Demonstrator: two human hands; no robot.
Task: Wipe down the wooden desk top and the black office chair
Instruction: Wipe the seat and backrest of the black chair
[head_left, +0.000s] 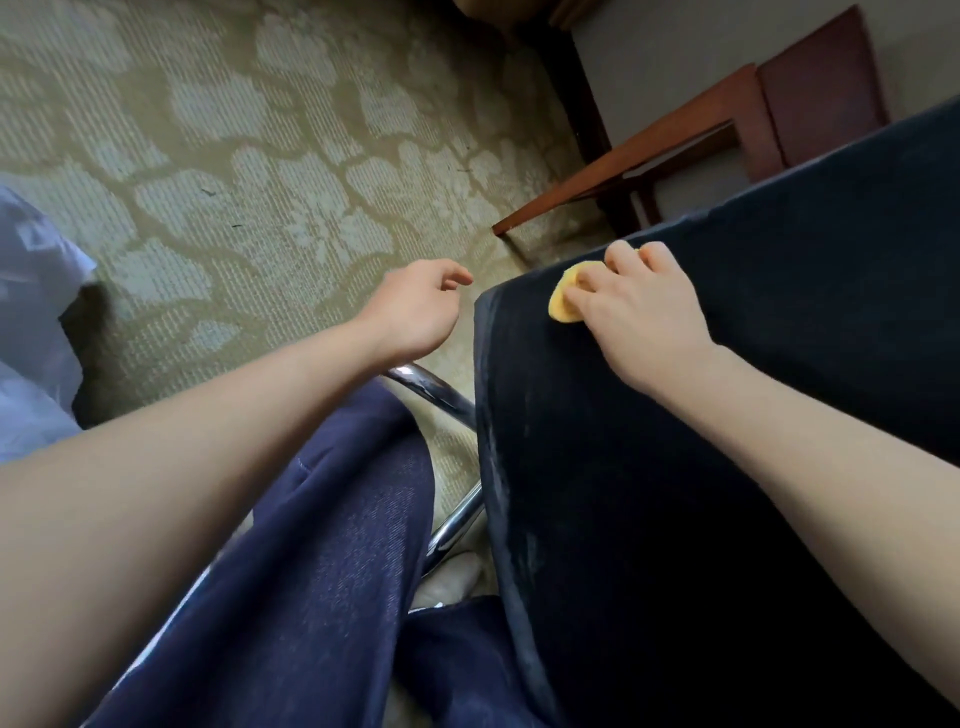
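Olive carpet (234, 156): lay beneath.
Left hand (415, 312): hung loose, empty, over the carpet.
Yellow cloth (562, 304): probably soft, light; best bunched under fingertips.
Right hand (644, 317): gripped it, pressing down.
Black chair (727, 467): bore the cloth near its corner; seemed firm.

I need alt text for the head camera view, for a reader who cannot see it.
The right hand holds a small yellow cloth against the black chair, near its edge. The left hand hangs loosely open over the patterned carpet, and a wooden desk stands beyond.
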